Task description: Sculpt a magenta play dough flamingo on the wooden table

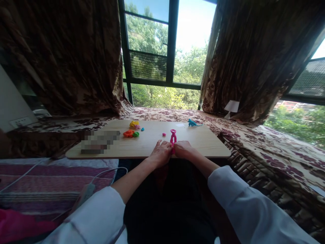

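A pink modelling clay (173, 138) shape lies near the front edge of the table, with a ring at its far end and two strands running down from it. My left hand (161, 151) is at its left side, fingertips bent in and pressed on its near end. From the right, my right hand (183, 149) closes on the same near end, its fingers curled. Both hands cover part of the clay there. Just beyond my left hand sits a small pink clay lump (164, 134), apart from the larger shape.
On the wooden table (149, 145) are yellow clay (134, 124), orange clay (128, 133), green clay (136, 134) and a small blue piece (142, 129). A blue dinosaur figure (194, 123) stands at the back right. A blurred-out object (100, 142) lies left. A lamp (231, 107) stands on the sill.
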### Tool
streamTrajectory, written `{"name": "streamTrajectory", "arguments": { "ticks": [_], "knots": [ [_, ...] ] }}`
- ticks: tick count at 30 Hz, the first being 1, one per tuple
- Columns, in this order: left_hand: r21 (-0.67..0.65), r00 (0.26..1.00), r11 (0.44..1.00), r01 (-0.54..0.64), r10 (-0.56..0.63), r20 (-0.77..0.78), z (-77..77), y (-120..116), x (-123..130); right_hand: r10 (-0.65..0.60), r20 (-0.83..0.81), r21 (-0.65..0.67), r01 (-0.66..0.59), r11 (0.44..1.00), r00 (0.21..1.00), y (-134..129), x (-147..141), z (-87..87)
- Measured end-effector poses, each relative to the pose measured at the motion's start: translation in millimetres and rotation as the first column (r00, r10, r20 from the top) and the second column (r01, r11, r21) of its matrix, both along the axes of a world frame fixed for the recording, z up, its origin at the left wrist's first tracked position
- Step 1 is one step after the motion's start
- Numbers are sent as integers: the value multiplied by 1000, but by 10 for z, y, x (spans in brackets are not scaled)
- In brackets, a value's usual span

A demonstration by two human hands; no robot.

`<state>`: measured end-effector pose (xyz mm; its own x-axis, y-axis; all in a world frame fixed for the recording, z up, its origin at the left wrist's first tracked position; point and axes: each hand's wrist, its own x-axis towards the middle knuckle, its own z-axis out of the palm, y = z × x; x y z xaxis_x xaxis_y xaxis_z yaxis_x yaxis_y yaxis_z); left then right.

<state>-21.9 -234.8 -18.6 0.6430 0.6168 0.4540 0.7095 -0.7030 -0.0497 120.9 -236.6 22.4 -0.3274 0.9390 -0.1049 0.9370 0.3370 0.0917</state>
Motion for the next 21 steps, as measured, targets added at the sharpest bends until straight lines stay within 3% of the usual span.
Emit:
{"name": "streamTrajectory", "arguments": {
  "ticks": [3,11,21],
  "knots": [
    [-10,1000,1000,29,-29,-3,0,-47,-7,23,-15,39,-22,999,1000,23,64,-39],
    [-41,1000,999,-25,24,-18,7,-61,19,109,-124,90,-98,991,986,1,405,-172],
    [-9,1000,1000,8,-8,14,4,-157,-7,25,-207,39,-17,999,978,-21,369,-207]
  ]
}}
